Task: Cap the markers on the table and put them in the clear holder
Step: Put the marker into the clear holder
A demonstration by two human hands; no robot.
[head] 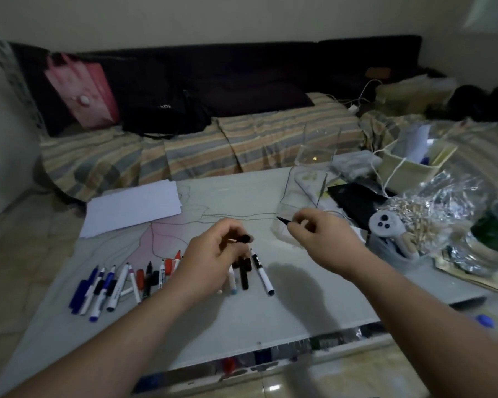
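The right hand (316, 234) pinches an uncapped black marker (283, 220); the left hand (216, 254) grips a black cap (245, 239). The clear holder (318, 145) looks empty; a row of markers (121, 280) waits on the counter (270, 317).

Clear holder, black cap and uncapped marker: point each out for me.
clear holder (318, 145): head view, front wall.
black cap (244, 239): head view, its end, in the left hand (213, 259).
uncapped marker (283, 220): head view, bare tip, in the right hand (322, 239).
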